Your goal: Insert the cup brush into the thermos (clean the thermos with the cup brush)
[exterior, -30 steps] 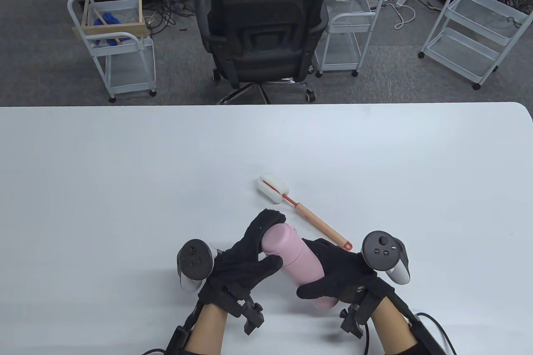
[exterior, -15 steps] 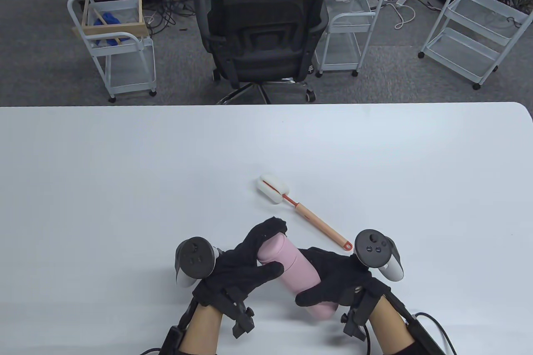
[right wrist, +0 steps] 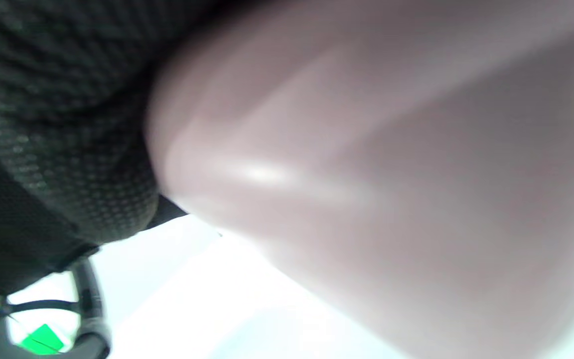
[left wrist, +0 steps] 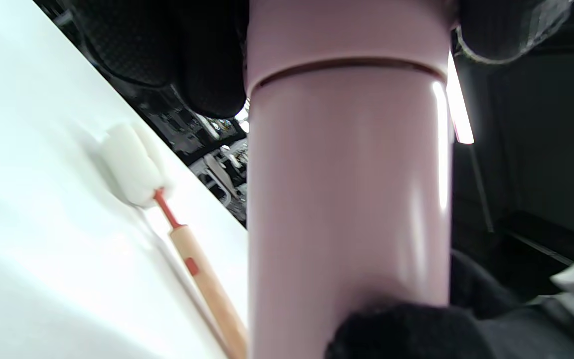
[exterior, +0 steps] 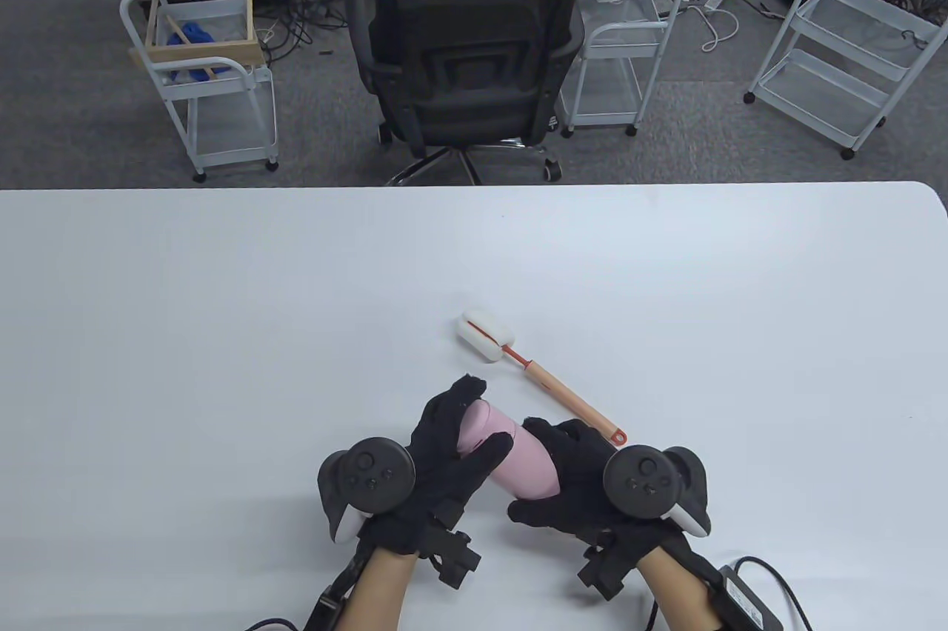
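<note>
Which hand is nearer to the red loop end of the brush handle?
Right. The right hand grips the pink thermos just below the loop end; the left hand holds the thermos's far end.

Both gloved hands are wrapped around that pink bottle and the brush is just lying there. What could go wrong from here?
The smooth pink metal thermos is gripped by the left hand at its lid and the right hand on its body; a loosened grip could let it slip. The white sponge cup brush lies just beyond the right hand, so a careless move might knock it away.
</note>
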`<state>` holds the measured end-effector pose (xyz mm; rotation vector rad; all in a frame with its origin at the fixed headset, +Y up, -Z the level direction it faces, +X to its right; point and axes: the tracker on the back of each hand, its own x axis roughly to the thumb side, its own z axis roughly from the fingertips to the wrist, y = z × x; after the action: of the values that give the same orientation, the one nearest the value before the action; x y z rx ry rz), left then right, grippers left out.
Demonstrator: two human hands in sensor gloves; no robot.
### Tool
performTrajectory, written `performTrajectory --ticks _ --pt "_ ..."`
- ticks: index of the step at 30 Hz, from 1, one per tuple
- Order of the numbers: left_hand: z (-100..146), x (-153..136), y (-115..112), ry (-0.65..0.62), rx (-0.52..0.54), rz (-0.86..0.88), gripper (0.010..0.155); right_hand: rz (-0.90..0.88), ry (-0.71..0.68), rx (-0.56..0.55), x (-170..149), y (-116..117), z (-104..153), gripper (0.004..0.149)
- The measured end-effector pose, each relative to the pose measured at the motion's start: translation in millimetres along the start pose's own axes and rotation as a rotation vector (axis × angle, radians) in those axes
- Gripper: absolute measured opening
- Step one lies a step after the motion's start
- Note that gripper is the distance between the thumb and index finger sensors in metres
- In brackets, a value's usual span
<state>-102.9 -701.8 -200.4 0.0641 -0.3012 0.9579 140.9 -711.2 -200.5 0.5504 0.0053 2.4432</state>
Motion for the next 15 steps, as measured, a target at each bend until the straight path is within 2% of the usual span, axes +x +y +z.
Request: performTrajectory --ticks 3,8,10,15 --pt "2 1 -2 0.096 0.018 -0.029 0.082 0.102 -0.006 -0.048 5 4 2 0.098" --pt "1 -3 0 0.103 0.019 -0.054 0.082 0.132 -0.01 -0.052 7 6 1 0.098" --pt "1 -6 1 0.085 -0.003 -0.011 0.083 0.078 0.002 -0.024 2 4 -1 0.097" --pt "-3 -16 5 -0.042 -0.049 0.251 0.09 -0.202 0.011 0.141 -19 1 -7 0.097"
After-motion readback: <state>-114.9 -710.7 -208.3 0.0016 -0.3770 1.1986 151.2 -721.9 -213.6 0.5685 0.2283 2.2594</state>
